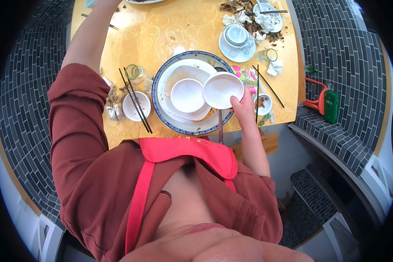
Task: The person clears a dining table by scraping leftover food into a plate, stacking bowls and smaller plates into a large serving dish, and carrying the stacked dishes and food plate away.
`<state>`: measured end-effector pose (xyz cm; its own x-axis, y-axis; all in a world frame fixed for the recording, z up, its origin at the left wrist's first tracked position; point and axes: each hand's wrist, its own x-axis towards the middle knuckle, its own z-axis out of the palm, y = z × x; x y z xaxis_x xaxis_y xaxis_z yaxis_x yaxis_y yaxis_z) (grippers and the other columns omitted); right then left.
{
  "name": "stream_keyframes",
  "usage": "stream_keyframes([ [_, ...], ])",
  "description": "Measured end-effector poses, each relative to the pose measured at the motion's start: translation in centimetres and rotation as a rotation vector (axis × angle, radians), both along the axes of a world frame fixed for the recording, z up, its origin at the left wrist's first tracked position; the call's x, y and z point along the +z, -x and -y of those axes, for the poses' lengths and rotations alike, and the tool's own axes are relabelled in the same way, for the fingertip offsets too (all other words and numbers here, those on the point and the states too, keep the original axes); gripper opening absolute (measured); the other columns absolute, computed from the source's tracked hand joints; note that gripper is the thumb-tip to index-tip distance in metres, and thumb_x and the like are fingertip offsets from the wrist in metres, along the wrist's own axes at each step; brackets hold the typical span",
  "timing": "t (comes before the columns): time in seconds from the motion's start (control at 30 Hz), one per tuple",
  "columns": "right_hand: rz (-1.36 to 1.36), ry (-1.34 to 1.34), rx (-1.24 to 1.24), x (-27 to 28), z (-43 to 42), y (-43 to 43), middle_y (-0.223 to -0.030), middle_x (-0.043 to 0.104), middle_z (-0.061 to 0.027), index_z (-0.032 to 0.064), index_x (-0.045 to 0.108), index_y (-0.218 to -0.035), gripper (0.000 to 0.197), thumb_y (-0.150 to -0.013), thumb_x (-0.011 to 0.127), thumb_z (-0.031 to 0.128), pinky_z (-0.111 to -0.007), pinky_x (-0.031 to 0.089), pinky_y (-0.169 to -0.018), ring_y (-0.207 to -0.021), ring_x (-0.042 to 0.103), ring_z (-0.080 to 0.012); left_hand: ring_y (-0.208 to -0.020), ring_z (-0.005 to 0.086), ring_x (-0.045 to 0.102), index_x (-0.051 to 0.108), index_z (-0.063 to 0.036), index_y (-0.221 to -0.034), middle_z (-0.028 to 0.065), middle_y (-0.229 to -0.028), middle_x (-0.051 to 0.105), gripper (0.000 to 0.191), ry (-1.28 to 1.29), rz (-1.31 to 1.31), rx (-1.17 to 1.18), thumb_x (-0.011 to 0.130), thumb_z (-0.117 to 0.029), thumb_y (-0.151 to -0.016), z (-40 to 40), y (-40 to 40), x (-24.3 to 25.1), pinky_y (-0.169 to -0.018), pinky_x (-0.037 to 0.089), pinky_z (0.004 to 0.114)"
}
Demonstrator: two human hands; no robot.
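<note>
My right hand (244,106) grips a white bowl (222,90) by its rim, thumb inside, over the right part of a large basin with a blue patterned rim (157,108). Inside the basin lie used white plates (177,72), and another white bowl (187,95) sits on top of them. A ladle or spoon handle (220,127) sticks out over the basin's near edge. My left arm reaches far forward to the upper left, and the hand itself is beyond the top of the picture.
Left of the basin are a bowl (131,111) with chopsticks (136,100) across it and a glass (133,72). To the right lie a small dish with scraps (263,104) and more chopsticks (271,88). Stacked bowls (235,35), crumpled tissues (235,18) and bones (244,6) lie farther off.
</note>
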<state>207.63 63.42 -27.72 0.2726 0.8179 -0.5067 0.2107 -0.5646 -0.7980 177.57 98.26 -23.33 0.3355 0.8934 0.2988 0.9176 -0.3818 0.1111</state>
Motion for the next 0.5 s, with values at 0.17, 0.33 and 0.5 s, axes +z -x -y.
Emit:
stream_keyframes([
  [0.17, -0.096, 0.072, 0.195, -0.6, 0.2, 1.6, -0.075, 0.057, -0.0148, -0.0041, 0.044, -0.097, 0.031, -0.07, 0.047, 0.009, -0.026, 0.045, -0.046, -0.052, 0.056, -0.0171, -0.064, 0.0304, 0.058, 0.033, -0.0052, -0.119, 0.0208, -0.079, 0.057, 0.048, 0.508, 0.408, 0.317, 0.05, -0.023, -0.077, 3.6, 1.7, -1.4, -0.058, 0.049, 0.04],
  [0.33, -0.067, 0.108, 0.293, 0.2, -0.1, 5.1, -0.071, 0.054, -0.0206, -0.0088, 0.039, -0.099, 0.034, -0.07, 0.045, 0.008, -0.03, 0.047, -0.044, -0.049, 0.058, -0.0232, -0.049, 0.0147, 0.055, 0.039, -0.0068, -0.114, 0.0123, -0.073, 0.056, 0.042, 1.026, 0.636, 0.13, 0.041, -0.001, -0.073, 14.7, 0.1, -0.6, -0.039, 0.043, 0.024],
  [0.5, -0.002, 0.132, 0.374, 1.4, -0.7, 7.3, -0.067, 0.055, -0.0187, -0.0073, 0.038, -0.098, 0.034, -0.07, 0.048, 0.008, -0.03, 0.047, -0.043, -0.048, 0.058, -0.0217, -0.069, 0.018, 0.057, 0.041, -0.0047, -0.112, 0.0128, -0.088, 0.055, 0.042, 1.383, 0.622, -0.036, 0.041, 0.002, -0.07, 23.0, -0.6, 1.1, -0.052, 0.049, 0.027],
])
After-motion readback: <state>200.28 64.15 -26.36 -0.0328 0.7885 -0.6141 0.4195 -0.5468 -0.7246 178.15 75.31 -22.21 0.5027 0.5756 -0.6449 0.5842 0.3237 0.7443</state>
